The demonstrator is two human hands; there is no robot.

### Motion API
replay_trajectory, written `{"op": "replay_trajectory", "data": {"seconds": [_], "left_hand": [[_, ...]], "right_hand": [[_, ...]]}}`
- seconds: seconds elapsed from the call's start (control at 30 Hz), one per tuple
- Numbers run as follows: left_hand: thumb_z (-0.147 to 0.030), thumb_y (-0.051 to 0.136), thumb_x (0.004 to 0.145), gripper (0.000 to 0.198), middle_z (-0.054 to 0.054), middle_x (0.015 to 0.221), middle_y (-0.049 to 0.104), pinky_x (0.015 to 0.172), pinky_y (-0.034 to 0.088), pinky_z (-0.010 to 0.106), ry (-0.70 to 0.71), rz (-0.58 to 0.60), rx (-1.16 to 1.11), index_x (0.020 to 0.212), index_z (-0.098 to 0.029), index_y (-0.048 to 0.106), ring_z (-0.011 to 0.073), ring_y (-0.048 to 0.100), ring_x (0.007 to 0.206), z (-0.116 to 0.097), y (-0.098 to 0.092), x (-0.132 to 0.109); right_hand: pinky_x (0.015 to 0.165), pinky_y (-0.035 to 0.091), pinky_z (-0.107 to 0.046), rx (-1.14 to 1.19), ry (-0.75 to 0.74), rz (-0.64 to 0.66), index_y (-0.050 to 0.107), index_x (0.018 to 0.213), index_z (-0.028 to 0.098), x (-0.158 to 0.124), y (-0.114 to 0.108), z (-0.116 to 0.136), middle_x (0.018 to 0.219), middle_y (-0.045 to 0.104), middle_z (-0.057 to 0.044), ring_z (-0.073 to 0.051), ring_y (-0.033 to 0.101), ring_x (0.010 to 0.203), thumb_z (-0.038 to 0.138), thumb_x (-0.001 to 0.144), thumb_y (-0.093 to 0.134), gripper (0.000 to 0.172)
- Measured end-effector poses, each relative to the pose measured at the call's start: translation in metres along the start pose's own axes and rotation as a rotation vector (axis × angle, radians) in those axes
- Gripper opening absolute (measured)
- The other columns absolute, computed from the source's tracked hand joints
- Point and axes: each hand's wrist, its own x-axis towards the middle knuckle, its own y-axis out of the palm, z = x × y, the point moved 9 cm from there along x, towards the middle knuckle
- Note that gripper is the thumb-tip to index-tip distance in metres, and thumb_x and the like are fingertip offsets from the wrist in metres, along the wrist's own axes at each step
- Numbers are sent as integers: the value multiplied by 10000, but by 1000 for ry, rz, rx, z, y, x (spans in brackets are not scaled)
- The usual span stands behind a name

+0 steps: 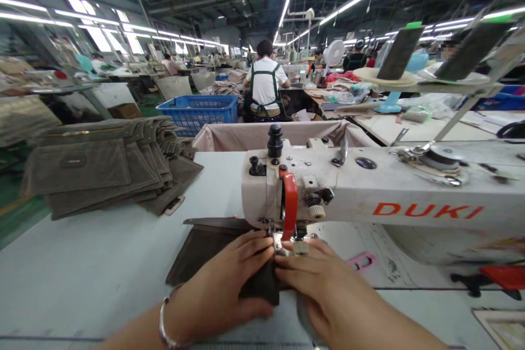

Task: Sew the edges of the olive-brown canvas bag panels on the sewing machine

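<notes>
A dark brown fabric piece (205, 249) lies on the sewing machine bed, partly under the needle area. My left hand (229, 279) rests flat on it with fingers stretched toward the presser foot (279, 241) and thumb spread apart. From the other side, my right hand (324, 284) presses the fabric edge just right of the foot, its fingers extended. Below that palm a blurred grey shape shows, too unclear to name. The white sewing machine (348, 180) with a red guard (290, 205) stands over both hands and hides the needle point.
Stacked brown fabric panels (98, 167) lie at the table's left. A pink clip-like piece (361, 262) sits right of my hand. Behind the machine are a cloth-lined bin (229, 136), a blue basket (197, 109) and a seated person (266, 82). Thread cones (400, 52) stand at right.
</notes>
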Motion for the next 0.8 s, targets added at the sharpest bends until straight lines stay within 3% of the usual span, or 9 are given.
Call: {"op": "replay_trajectory", "data": {"seconds": [0.07, 0.13, 0.2, 0.3, 0.4, 0.53, 0.63, 0.8], "left_hand": [[-381, 733, 807, 686, 107, 1460, 458, 1112, 413, 447, 53, 5, 72, 1394, -164, 452, 281, 430, 1341, -14, 1, -8], [-173, 602, 877, 478, 99, 1399, 530, 1086, 453, 394, 103, -32, 143, 1343, -134, 504, 238, 496, 1291, -27, 1, -14], [-53, 490, 854, 444, 105, 1336, 586, 1057, 484, 376, 117, -92, 175, 1292, -102, 540, 224, 547, 1236, -33, 0, -16], [-12, 432, 818, 450, 111, 1280, 621, 1041, 500, 389, 79, -146, 165, 1242, -87, 562, 230, 571, 1199, -32, 0, -15], [-1, 412, 866, 408, 101, 1207, 657, 1017, 522, 359, 57, -190, 157, 1230, -111, 558, 199, 602, 1148, -28, -4, -11], [-30, 356, 948, 377, 88, 1276, 619, 1035, 501, 305, 120, -274, 143, 1277, -131, 511, 152, 559, 1203, -27, -10, -12], [-21, 349, 945, 412, 80, 1356, 561, 1126, 407, 330, 180, -195, 167, 1322, -123, 481, 153, 469, 1300, -28, 3, -12], [-75, 470, 938, 376, 39, 1378, 536, 1195, 298, 347, 159, -45, 204, 1307, -144, 503, 167, 428, 1327, -24, 20, -7]], "right_hand": [[1093, 322, -385, 10, 69, 76, 569, 1211, 308, -10, -15, -11, 1293, 564, 33, -193, 437, 1263, -26, 703, 509, 611], [1024, 384, -390, -7, 136, 69, 569, 1180, 329, -16, -23, -29, 1238, 559, 16, -207, 464, 1203, -61, 717, 497, 609], [935, 439, -389, -27, 209, -2, 584, 1085, 281, -15, -21, -49, 1134, 572, -17, -223, 518, 1088, -41, 762, 546, 458], [779, 486, -379, -90, 312, -158, 564, 928, 188, -6, -11, -71, 966, 582, -56, -230, 565, 882, 90, 826, 640, 160], [731, 483, -376, -134, 176, -266, 571, 903, 171, 4, -4, -51, 913, 590, -68, -233, 559, 841, 157, 903, 564, 15], [838, 490, -342, -19, -225, -213, 606, 1051, 192, 0, 6, 8, 967, 634, -55, -203, 574, 953, 148, 928, 513, 161], [844, 499, -311, -16, -284, -179, 630, 1047, 202, -3, 13, 21, 878, 648, -42, -183, 594, 933, 143, 909, 538, 176], [790, 508, -291, -35, -310, -214, 647, 973, 203, -2, 18, 20, 810, 645, -34, -168, 605, 862, 142, 915, 524, 149]]}}
